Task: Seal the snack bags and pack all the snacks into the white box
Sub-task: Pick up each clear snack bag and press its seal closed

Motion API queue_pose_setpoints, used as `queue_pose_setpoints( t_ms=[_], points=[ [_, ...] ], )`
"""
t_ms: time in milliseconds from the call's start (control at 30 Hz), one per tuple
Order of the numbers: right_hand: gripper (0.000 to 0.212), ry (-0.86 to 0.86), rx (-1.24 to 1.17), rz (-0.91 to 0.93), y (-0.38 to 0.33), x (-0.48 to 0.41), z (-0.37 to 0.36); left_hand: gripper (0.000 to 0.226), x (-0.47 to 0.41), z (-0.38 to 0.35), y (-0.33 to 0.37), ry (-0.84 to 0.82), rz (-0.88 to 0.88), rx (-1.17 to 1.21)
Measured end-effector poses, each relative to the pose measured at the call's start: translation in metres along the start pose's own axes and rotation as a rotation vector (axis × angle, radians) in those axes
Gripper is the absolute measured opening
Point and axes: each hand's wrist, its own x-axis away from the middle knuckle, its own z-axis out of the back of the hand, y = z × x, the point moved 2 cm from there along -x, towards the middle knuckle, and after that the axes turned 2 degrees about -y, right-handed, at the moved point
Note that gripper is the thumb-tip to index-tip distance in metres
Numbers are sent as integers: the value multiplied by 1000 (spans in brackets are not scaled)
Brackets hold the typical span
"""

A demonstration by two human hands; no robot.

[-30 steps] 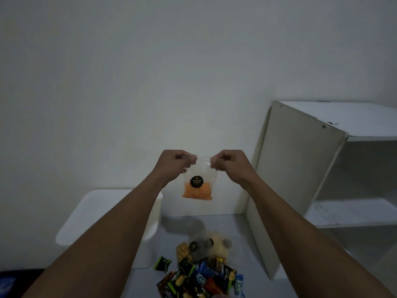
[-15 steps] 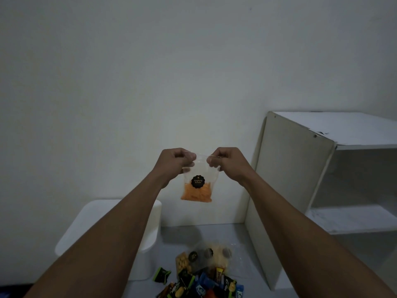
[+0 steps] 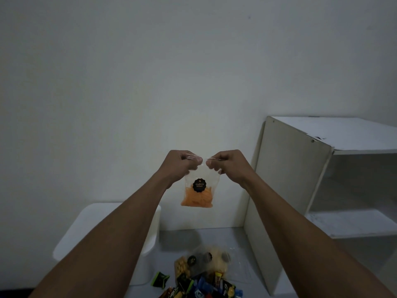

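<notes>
Compared with a moment ago, both hands are closer together on the bag's (image 3: 200, 186) top edge, and the bag hangs a little lower against the wall. Left hand (image 3: 180, 164) pinches the top left corner with closed fingers; right hand (image 3: 227, 165) pinches the top right part in the same way. Orange snacks sit at the bag's bottom, under a black label. Below, the white box (image 3: 90, 229) stands on the counter (image 3: 214, 235), left of a snack pile (image 3: 199, 276). A white shelf (image 3: 290, 190) stands at the right.
</notes>
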Motion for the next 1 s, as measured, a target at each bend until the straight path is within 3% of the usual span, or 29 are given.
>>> queue_pose_setpoints(
  t_ms=[200,400,567,800,1000],
  points=[
    [14,-18,-180,-58,10,5,2,12,-3,10,-4,88,-41,-8],
    [11,35,-130,-28,4,4,5,17,2,6,-2,14,-13,104],
    [14,-17,-105,-33,4,3,6,17,-5,12,-3,59,-63,88],
    [7,10,-71,-9,4,4,5,21,-1,7,-2,-8,-43,42],
    [11,-5,-106,14,-3,1,2,12,-7,8,0,82,-108,-1]
  ],
)
